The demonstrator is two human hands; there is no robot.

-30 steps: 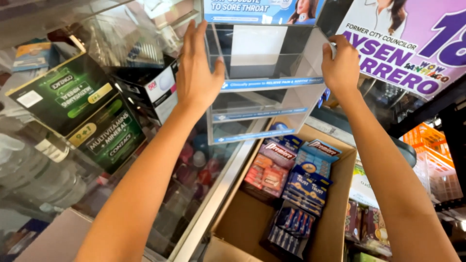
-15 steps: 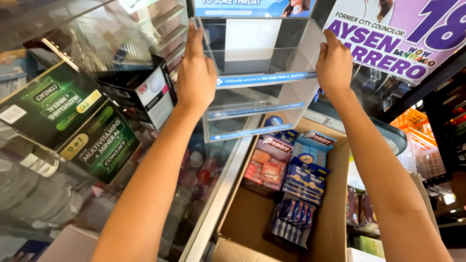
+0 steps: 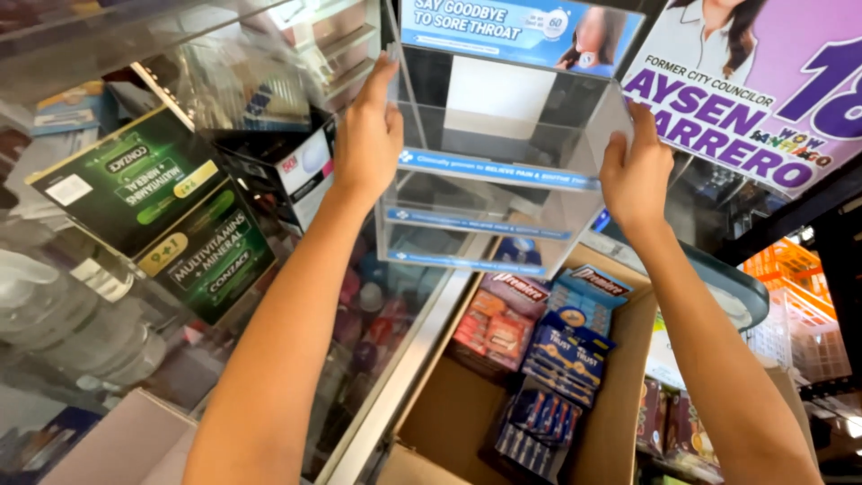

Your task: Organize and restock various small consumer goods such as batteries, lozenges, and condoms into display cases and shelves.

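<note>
The clear acrylic tiered display stand with blue shelf strips (image 3: 494, 180) stood upright between both raised hands, far and above the open cardboard box. The left hand (image 3: 368, 135) was pressed flat against the stand's left wall, fingers pointing up along the front edge; the right hand (image 3: 636, 171) was spread against its right wall, a little lower and nearer. So the grip was a wide two-handed clamp across the stand's width, palms facing each other, with the stand held between them rather than pinched by fingers. The stand's long axis ran up and down, tilted slightly toward the viewer at its foot, and both hands gripped its upper half, leaving three lower tiers hanging below the grip. Neither hand was clearly nearer its middle.

Directly below and nearer sat the brown cardboard box (image 3: 620, 395) holding small flat packets in red and blue (image 3: 539, 341). To the left, dark green cartons (image 3: 171, 216) leaned on a glass counter.

It could not be made out whether the stand's base rested on anything or hung free; its foot merged with reflections in the glass. The stand's top was hidden behind a blue printed header card, and its shelves looked empty, though glare made that uncertain.
</note>
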